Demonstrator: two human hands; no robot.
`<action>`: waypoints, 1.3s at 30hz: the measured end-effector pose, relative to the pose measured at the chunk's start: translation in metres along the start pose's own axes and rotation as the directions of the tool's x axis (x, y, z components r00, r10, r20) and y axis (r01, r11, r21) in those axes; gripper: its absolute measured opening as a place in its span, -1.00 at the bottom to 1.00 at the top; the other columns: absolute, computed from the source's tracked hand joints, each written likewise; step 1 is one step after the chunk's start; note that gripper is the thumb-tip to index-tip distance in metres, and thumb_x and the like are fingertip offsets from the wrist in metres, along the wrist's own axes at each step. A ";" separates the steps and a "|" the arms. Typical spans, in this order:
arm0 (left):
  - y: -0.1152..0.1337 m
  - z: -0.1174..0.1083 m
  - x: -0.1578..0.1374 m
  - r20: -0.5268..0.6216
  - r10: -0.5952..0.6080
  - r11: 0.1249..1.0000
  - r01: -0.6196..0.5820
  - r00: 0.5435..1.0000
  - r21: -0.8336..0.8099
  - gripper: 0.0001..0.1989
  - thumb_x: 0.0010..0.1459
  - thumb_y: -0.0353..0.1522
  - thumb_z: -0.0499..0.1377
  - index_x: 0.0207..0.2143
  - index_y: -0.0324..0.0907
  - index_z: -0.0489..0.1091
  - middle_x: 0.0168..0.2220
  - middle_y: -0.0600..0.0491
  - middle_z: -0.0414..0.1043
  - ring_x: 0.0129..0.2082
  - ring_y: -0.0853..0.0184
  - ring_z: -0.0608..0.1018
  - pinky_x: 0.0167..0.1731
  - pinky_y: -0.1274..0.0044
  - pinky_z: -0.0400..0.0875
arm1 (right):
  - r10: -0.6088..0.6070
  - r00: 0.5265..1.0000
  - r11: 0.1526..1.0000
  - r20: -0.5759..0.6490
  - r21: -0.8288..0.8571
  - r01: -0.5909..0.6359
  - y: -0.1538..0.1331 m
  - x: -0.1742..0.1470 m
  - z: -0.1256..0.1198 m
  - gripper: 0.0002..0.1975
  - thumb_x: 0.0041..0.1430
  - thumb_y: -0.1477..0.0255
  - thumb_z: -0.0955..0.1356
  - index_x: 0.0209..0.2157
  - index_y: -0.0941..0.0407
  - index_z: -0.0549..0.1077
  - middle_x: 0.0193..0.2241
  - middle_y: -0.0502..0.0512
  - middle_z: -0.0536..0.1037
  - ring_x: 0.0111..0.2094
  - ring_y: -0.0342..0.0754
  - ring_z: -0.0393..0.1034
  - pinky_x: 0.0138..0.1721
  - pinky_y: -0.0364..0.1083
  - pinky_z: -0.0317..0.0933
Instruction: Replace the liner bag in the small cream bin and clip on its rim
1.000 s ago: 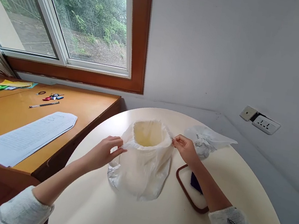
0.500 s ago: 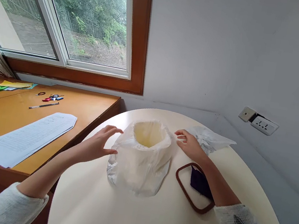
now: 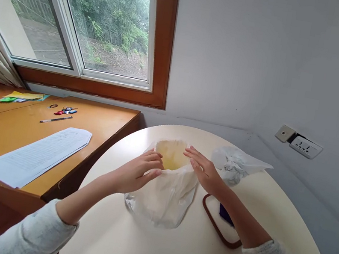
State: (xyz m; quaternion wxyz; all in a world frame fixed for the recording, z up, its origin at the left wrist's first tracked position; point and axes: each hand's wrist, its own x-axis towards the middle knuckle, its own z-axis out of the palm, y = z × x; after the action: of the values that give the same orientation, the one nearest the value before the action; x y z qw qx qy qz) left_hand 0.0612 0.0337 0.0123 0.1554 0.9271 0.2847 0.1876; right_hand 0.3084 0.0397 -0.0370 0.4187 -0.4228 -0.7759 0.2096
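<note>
A pale yellowish bin [image 3: 173, 159], lined with a translucent white plastic bag [image 3: 162, 199], stands on the round cream table. The bag is folded over the rim and hangs loosely down the outside. At the left of the rim, my left hand [image 3: 141, 170] rests on the bag, fingers extended and thumb apart. My right hand [image 3: 206, 170] lies against the right side of the rim with its fingers stretched out over the edge. Right of the bin is a brown rounded ring [image 3: 220, 231], with a dark purple piece [image 3: 226, 215] partly hidden under my right forearm.
A crumpled clear plastic bag [image 3: 236, 166] lies at the table's back right. On the wooden desk [image 3: 105, 122] at left are paper sheets [image 3: 38, 155], a pen [image 3: 56, 119], keys [image 3: 65, 111] and coloured papers [image 3: 23, 97]. Wall sockets [image 3: 306, 146] are at right.
Both hands have moved inward from either side of the bin onto its bag-covered rim. The view has shifted slightly.
</note>
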 end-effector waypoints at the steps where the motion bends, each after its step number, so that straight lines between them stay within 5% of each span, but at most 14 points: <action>1: -0.001 0.000 0.000 -0.071 -0.048 0.999 0.046 0.996 -0.020 -0.67 0.26 -0.28 -0.15 -0.31 -0.15 0.38 -0.17 -0.03 0.34 -0.14 0.30 0.40 -0.04 0.41 0.27 | -0.002 1.000 1.000 -0.022 0.004 0.002 0.001 -0.001 0.002 -0.62 0.26 0.27 0.11 0.00 0.04 0.36 0.10 0.05 0.30 0.21 -0.03 -0.03 0.18 0.07 -0.07; 5: -0.013 -0.003 0.010 -0.380 -0.386 0.920 0.381 0.841 -0.092 -0.74 0.12 -0.16 0.02 -0.34 -0.18 0.27 -0.32 -0.01 0.31 -0.40 0.34 0.40 -0.46 0.52 0.33 | -0.012 0.997 1.000 -0.078 -0.012 0.012 -0.003 -0.004 0.008 -0.61 0.27 0.28 0.09 -0.06 0.07 0.40 0.07 0.08 0.33 0.20 -0.02 0.00 0.17 0.06 -0.04; 8: -0.027 -0.003 0.023 -0.109 -0.614 0.783 0.586 0.781 -0.211 -0.71 -0.03 -0.14 0.12 -0.47 -0.18 0.21 -0.55 0.12 0.22 -0.61 0.42 0.28 -0.67 0.60 0.13 | -0.026 0.996 0.999 -0.088 -0.039 0.023 -0.007 -0.005 0.008 -0.62 0.27 0.30 0.09 -0.08 0.07 0.41 0.06 0.10 0.34 0.19 0.00 0.02 0.15 0.07 0.00; 11: -0.038 0.000 0.034 0.114 -0.665 0.677 0.660 0.738 -0.325 -0.73 -0.07 -0.23 0.09 -0.64 -0.17 0.09 -0.66 0.18 0.04 -0.70 0.50 0.13 -0.73 0.61 -0.05 | -0.026 0.998 0.995 -0.050 -0.093 0.021 -0.009 -0.004 0.004 -0.64 0.26 0.32 0.10 -0.10 0.07 0.42 0.05 0.11 0.35 0.18 0.01 0.04 0.13 0.08 0.01; 16: -0.033 0.007 0.040 -0.018 -0.661 0.706 0.613 0.750 -0.355 -0.73 -0.12 -0.37 -0.01 -0.67 -0.13 -0.13 -0.68 0.22 -0.19 -0.70 0.53 -0.03 -0.70 0.58 -0.17 | -0.172 0.980 0.958 -0.095 -0.249 0.144 -0.032 -0.001 -0.003 -0.73 0.22 0.41 0.15 -0.21 0.09 0.44 -0.12 0.12 0.47 -0.01 -0.03 0.29 0.12 0.09 0.00; 19: -0.023 0.008 0.040 -0.128 -0.632 0.750 0.562 0.764 -0.350 -0.75 -0.11 -0.39 -0.03 -0.67 -0.13 -0.14 -0.68 0.21 -0.17 -0.67 0.51 -0.01 -0.67 0.58 -0.15 | -0.211 0.976 0.939 0.049 -0.266 0.217 -0.053 -0.003 0.001 -0.74 0.21 0.45 0.14 -0.20 0.11 0.41 -0.18 0.14 0.49 -0.10 -0.02 0.33 -0.05 0.01 0.16; 21: -0.016 0.009 0.039 -0.215 -0.591 0.795 0.516 0.777 -0.321 -0.75 -0.11 -0.40 -0.03 -0.67 -0.14 -0.13 -0.67 0.20 -0.15 -0.65 0.50 0.00 -0.65 0.58 -0.13 | -0.102 0.960 0.941 0.260 -0.289 0.178 -0.063 -0.005 0.005 -0.73 0.21 0.46 0.11 -0.25 0.10 0.41 -0.32 0.11 0.52 -0.27 -0.03 0.38 -0.25 -0.06 0.22; 24: -0.007 0.012 0.034 -0.351 -0.464 0.886 0.420 0.813 -0.198 -0.73 -0.09 -0.42 -0.03 -0.67 -0.15 -0.14 -0.68 0.21 -0.14 -0.63 0.48 -0.02 -0.63 0.56 -0.12 | 0.124 0.862 0.936 0.491 -0.345 0.062 -0.069 -0.003 0.009 -0.75 0.20 0.46 0.11 -0.39 0.10 0.38 -0.56 0.03 0.45 -0.56 -0.12 0.28 -0.54 -0.15 0.08; 29: -0.001 0.022 0.024 -0.414 -0.381 0.924 0.361 0.827 -0.128 -0.71 -0.07 -0.42 -0.02 -0.65 -0.15 -0.17 -0.70 0.23 -0.18 -0.65 0.48 -0.04 -0.63 0.56 -0.10 | 0.327 0.713 0.866 0.620 -0.499 0.037 -0.073 0.015 0.013 -0.78 0.11 0.50 0.18 -0.56 0.09 0.32 -0.61 0.01 0.40 -0.63 -0.15 0.18 -0.64 -0.17 -0.02; 34: 0.001 0.023 0.021 -0.417 -0.383 0.924 0.352 0.824 -0.152 -0.73 -0.05 -0.42 -0.03 -0.66 -0.15 -0.14 -0.70 0.23 -0.13 -0.65 0.49 0.00 -0.62 0.57 -0.08 | 0.409 0.761 0.747 0.504 -0.664 0.039 -0.072 0.042 0.034 -0.84 -0.01 0.54 0.25 -0.36 0.12 0.42 -0.42 0.14 0.49 -0.46 -0.02 0.36 -0.49 -0.10 0.19; 36: 0.003 0.022 0.020 -0.419 -0.377 0.926 0.340 0.826 -0.162 -0.75 -0.05 -0.42 -0.03 -0.66 -0.15 -0.11 -0.69 0.22 -0.10 -0.65 0.49 0.03 -0.62 0.58 -0.06 | 0.427 0.776 0.699 0.464 -0.713 0.042 -0.067 0.051 0.044 -0.59 -0.11 0.56 0.33 -0.12 0.12 0.37 -0.17 0.23 0.45 -0.21 0.11 0.37 -0.28 -0.02 0.26; 39: 0.007 0.022 0.019 -0.430 -0.360 0.933 0.311 0.828 -0.181 -0.76 -0.04 -0.42 -0.03 -0.65 -0.16 -0.08 -0.68 0.22 -0.07 -0.64 0.50 0.05 -0.62 0.59 -0.04 | 0.475 0.743 0.641 0.470 -0.764 0.073 -0.054 0.056 0.057 -0.21 -0.28 0.55 0.42 0.09 0.04 0.19 0.16 0.25 0.14 0.13 0.30 0.03 0.00 0.20 0.09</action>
State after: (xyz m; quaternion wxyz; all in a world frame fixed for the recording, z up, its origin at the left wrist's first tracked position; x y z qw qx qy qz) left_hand 0.0889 0.0350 0.0007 0.1620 0.7831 0.4615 0.3841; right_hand 0.2191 0.0582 -0.0052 -0.1067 -0.5475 -0.8282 0.0540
